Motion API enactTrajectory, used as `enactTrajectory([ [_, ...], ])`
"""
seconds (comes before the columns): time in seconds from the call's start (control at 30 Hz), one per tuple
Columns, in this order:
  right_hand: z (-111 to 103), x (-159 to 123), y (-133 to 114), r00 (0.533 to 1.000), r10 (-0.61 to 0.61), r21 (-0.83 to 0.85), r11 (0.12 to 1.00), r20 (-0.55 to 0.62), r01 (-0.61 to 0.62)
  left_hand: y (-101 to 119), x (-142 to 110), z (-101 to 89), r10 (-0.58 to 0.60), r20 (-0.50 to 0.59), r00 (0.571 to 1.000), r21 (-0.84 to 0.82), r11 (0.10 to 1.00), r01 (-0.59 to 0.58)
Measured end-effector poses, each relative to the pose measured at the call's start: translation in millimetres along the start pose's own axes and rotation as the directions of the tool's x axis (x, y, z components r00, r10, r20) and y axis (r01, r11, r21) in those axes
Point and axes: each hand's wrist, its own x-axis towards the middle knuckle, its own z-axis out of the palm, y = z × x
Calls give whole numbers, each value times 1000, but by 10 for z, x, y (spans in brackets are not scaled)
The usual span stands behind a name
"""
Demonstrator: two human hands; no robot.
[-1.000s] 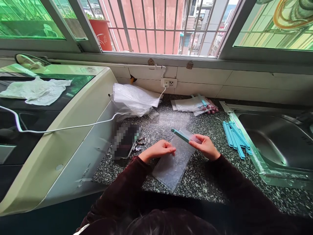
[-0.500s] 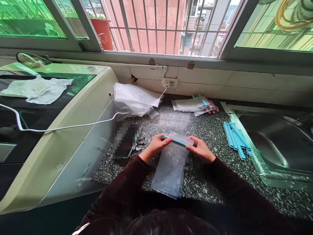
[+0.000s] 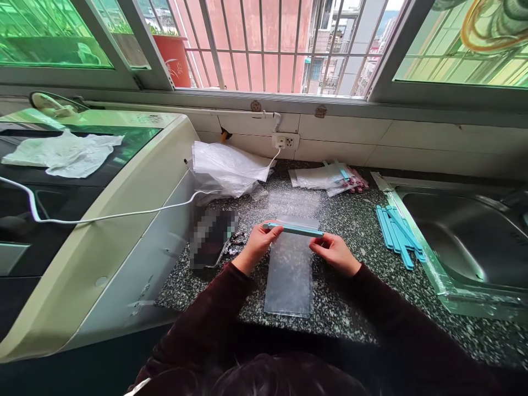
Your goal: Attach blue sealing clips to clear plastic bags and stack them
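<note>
A light-blue bag sealing clip (image 3: 300, 229) lies across the upper part of a clear plastic bag (image 3: 289, 283). A short stretch of the bag shows beyond the clip, and the longer part hangs toward me over the counter. My left hand (image 3: 260, 243) pinches the clip's left end between thumb and fingers. At the right end, my right hand (image 3: 336, 253) is closed, its curled index finger against the clip's tip and its thumb near the bag's side edge. More blue clips (image 3: 396, 234) lie in a loose pile to the right, beside the sink.
Behind, clear bags (image 3: 317, 177) with blue and pink clips lie stacked. A white plastic sheet pile (image 3: 226, 162) sits at back left, near a blurred phone (image 3: 212, 239). A white cable (image 3: 144, 212) crosses from the washing machine (image 3: 136, 220). The sink (image 3: 487, 231) is at right.
The bag has swung from a slant to nearly straight toward me. The clip has shifted slightly left and lies more level, and my right thumb has slid off its right part toward the end.
</note>
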Motion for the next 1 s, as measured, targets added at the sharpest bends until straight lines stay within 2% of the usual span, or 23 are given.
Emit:
enactTrajectory([
  [0.1, -11, 2, 46, 985, -113, -134, 986, -130, 96, -19, 6, -5, -10, -12, 1000, 1, 1000, 10],
  [0.2, -22, 2, 78, 917, -321, -328, 915, -236, 236, -23, 11, 3, -32, -15, 999, 7, 999, 32],
  [0.3, -35, 3, 83, 841, -501, -523, 782, -203, 340, -25, 14, 22, -67, -23, 998, -3, 998, 67],
  [0.37, -44, 4, 72, 824, -548, -630, 693, -144, 351, -43, 19, 32, -97, -34, 995, -15, 995, 96],
  [0.57, -88, 28, 46, 855, -518, -802, 509, 5, 313, -158, 69, 49, -204, -68, 977, -63, 978, 200],
  [0.7, -189, 105, 96, 840, -542, -831, 459, 18, 314, -171, 149, 93, -256, 26, 966, -29, 966, 257],
  [0.83, -371, 273, 211, 848, -527, -868, 446, -58, 217, -170, 292, 161, -300, 152, 942, 22, 954, 300],
  [1.0, -598, 562, 447, 867, -435, -883, 469, -244, -14, -178, 539, 209, -439, 191, 878, 37, 897, 440],
])
